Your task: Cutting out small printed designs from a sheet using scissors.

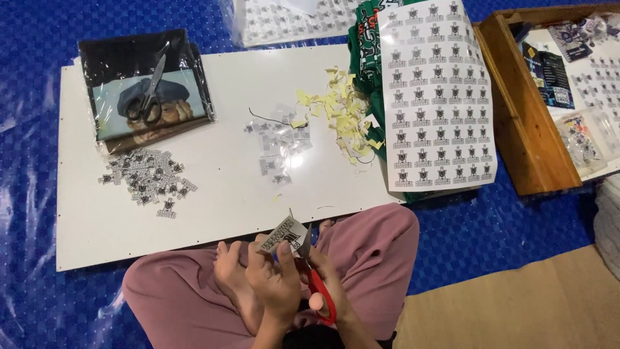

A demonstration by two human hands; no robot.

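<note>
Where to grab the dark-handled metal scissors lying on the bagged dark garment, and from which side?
By the two loop handles of the dark-handled scissors, which lie at the near end, toward the person. The blades point away, toward the far edge of the bagged dark garment. Likely best from above on the near side; they lie flat.
</note>
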